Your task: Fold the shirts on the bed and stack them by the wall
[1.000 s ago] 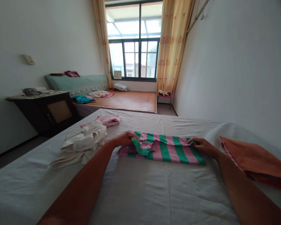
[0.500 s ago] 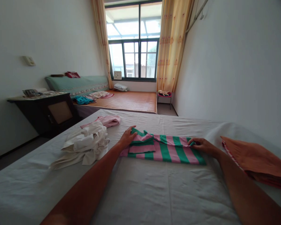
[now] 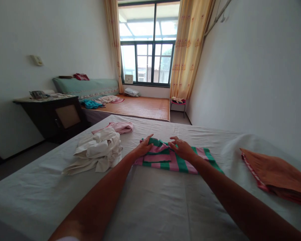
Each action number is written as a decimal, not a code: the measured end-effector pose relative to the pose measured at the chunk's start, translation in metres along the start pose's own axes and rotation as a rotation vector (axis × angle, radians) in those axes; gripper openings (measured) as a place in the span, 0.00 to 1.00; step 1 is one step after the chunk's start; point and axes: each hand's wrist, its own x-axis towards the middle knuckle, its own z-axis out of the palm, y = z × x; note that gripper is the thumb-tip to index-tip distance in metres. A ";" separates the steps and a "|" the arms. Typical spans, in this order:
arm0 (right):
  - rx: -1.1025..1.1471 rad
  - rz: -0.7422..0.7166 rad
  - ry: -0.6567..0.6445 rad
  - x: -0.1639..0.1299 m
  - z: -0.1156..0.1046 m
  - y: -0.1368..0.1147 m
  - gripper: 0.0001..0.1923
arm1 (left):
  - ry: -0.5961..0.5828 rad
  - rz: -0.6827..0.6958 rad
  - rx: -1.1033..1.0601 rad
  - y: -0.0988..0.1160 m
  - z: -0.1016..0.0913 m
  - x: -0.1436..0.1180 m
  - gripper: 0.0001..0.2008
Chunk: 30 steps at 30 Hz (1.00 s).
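A pink-and-green striped shirt (image 3: 203, 153) lies folded into a long strip across the bed, with a smaller flap turned over on its left part. At that left end, my left hand (image 3: 144, 147) has its thumb and fingers closed on the bunched upper edge of the cloth. My right hand (image 3: 182, 148) is over the middle of the shirt, beside the flap, fingers apart and holding nothing. My right forearm covers part of the stripes.
White crumpled clothes (image 3: 97, 149) and a pink garment (image 3: 122, 127) lie left on the white sheet (image 3: 155, 204). A folded orange cloth (image 3: 276, 170) is at the right. Beyond are a mat-covered bed (image 3: 145, 107), a dark cabinet (image 3: 48, 117) and a small stool (image 3: 178, 102).
My right hand has let go of the shirt's right end and moved left to its middle. My left hand stays at the left end. The view has shifted slightly.
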 end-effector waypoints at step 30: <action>-0.289 0.203 -0.230 -0.029 0.014 0.094 0.34 | -0.234 0.051 0.710 0.026 0.046 -0.011 0.25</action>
